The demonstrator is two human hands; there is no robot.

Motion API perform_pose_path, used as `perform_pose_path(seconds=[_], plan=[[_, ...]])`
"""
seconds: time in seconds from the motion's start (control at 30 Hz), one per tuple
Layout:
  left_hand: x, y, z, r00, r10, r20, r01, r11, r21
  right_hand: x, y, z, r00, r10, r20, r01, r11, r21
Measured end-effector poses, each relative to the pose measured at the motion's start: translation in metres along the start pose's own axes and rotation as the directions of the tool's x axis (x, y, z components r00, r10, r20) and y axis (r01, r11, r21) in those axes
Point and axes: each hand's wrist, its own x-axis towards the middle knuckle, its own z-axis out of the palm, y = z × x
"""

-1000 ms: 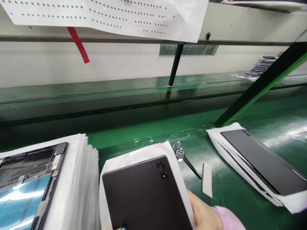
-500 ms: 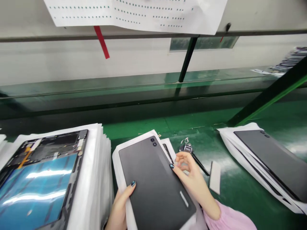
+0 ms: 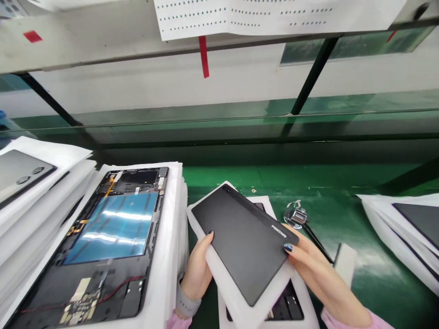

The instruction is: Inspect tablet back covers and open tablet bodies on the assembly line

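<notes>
A dark grey tablet back cover [image 3: 243, 242], lettered near one corner and with a camera at its upper end, lies tilted over a white foam sheet [image 3: 224, 285]. My left hand [image 3: 199, 267] is closed on its left side, thumb on top and fingers hidden beneath. At the lettered right corner my right hand [image 3: 315, 262] grips it, thumb on the face and fingers behind the edge. Below them an opened tablet [image 3: 291, 301] with bare inner parts shows partly on another white sheet; the cover hides the rest.
Left of my hands stands a tall stack of foam sheets [image 3: 176, 228], topped by an opened tablet [image 3: 126, 224]. Another stack [image 3: 51, 196] is farther left. A small metal device [image 3: 297, 215] and a pale block [image 3: 345, 262] lie rightward, before more wrapped covers [image 3: 416, 224].
The view has swung left. The cover has turned, its lettered end coming up to the right. My right hand has moved from its side edge to that corner; the opened tablet beneath shows more.
</notes>
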Motion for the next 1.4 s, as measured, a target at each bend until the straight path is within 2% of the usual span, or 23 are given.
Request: perform_pose_path(seconds=[0.13, 0.23, 0.3, 0.33, 0.37, 0.4, 0.43, 0.47, 0.5, 0.53, 0.57, 0.6, 0.63, 0.67, 0.77, 0.83, 0.97, 1.07, 1.23, 1.4], plan=[[0.000, -0.002, 0.001, 0.996, -0.001, 0.086, 0.000, 1.000, 0.010, -0.007, 0.007, 0.015, 0.999, -0.008, 0.049, 0.002, 0.993, 0.120], [0.000, -0.001, 0.003, 0.983, -0.071, 0.171, 0.068, 0.997, 0.021, -0.010, 0.016, 0.016, 0.998, -0.054, -0.022, 0.057, 0.984, 0.170], [0.001, 0.000, 0.002, 0.971, -0.097, 0.218, 0.098, 0.995, 0.006, -0.012, 0.020, 0.011, 0.977, -0.180, -0.116, 0.195, 0.973, 0.128], [0.001, 0.000, 0.000, 0.969, -0.102, 0.227, 0.107, 0.994, -0.009, -0.014, 0.021, 0.008, 0.949, -0.280, -0.146, 0.289, 0.956, 0.044], [0.001, 0.001, -0.002, 0.968, -0.103, 0.229, 0.112, 0.993, -0.029, -0.015, 0.021, 0.005, 0.906, -0.405, -0.128, 0.397, 0.914, -0.079], [0.002, 0.001, -0.003, 0.968, -0.104, 0.230, 0.118, 0.992, -0.051, -0.016, 0.020, 0.004, 0.843, -0.537, -0.036, 0.516, 0.826, -0.225], [0.001, 0.002, -0.004, 0.966, -0.106, 0.237, 0.126, 0.990, -0.070, -0.017, 0.020, 0.005, 0.752, -0.649, 0.115, 0.640, 0.676, -0.366], [0.001, 0.002, -0.004, 0.960, -0.104, 0.261, 0.130, 0.988, -0.086, -0.017, 0.019, 0.007, 0.639, -0.708, 0.300, 0.745, 0.472, -0.471], [0.000, 0.003, -0.004, 0.950, -0.097, 0.297, 0.131, 0.986, -0.098, -0.016, 0.018, 0.010, 0.524, -0.703, 0.481, 0.814, 0.247, -0.525], [-0.002, 0.004, -0.003, 0.937, -0.090, 0.336, 0.133, 0.985, -0.106, -0.014, 0.018, 0.015, 0.429, -0.654, 0.623, 0.844, 0.044, -0.535], [-0.003, 0.005, -0.001, 0.928, -0.086, 0.363, 0.134, 0.985, -0.109, -0.013, 0.019, 0.020, 0.377, -0.590, 0.714, 0.840, -0.108, -0.532], [-0.005, 0.007, 0.001, 0.925, -0.092, 0.369, 0.139, 0.985, -0.102, -0.011, 0.021, 0.024, 0.363, -0.535, 0.763, 0.824, -0.198, -0.531], [-0.007, 0.008, 0.003, 0.933, -0.102, 0.345, 0.140, 0.986, -0.087, -0.009, 0.022, 0.028, 0.369, -0.497, 0.786, 0.813, -0.237, -0.531], [-0.009, 0.008, 0.005, 0.948, -0.115, 0.298, 0.141, 0.988, -0.067, -0.009, 0.023, 0.030, 0.385, -0.470, 0.795, 0.813, -0.234, -0.533], [-0.010, 0.009, 0.007, 0.984, -0.126, 0.130, 0.129, 0.991, -0.018, -0.009, 0.024, 0.031, 0.425, -0.447, 0.787, 0.832, -0.150, -0.535], [-0.009, 0.008, 0.006, 0.989, -0.128, 0.080, 0.130, 0.991, -0.018, -0.011, 0.021, 0.031, 0.443, -0.445, 0.778, 0.847, -0.076, -0.526], [-0.007, 0.008, 0.003, 0.989, -0.146, 0.032, 0.146, 0.989, -0.017, -0.010, 0.016, 0.034, 0.529, -0.485, 0.696, 0.819, 0.077, -0.569], [-0.006, 0.009, 0.001, 0.993, -0.114, -0.010, 0.114, 0.993, -0.007, -0.009, 0.017, 0.036, 0.586, -0.490, 0.645, 0.781, 0.132, -0.610], [-0.007, 0.009, -0.001, 0.995, -0.086, -0.049, 0.086, 0.996, -0.001, -0.008, 0.018, 0.035, 0.619, -0.479, 0.623, 0.770, 0.214, -0.601], [-0.007, 0.009, 0.002, 0.994, -0.093, -0.054, 0.093, 0.996, -0.011, -0.009, 0.017, 0.037, 0.629, -0.471, 0.619, 0.771, 0.279, -0.572]])
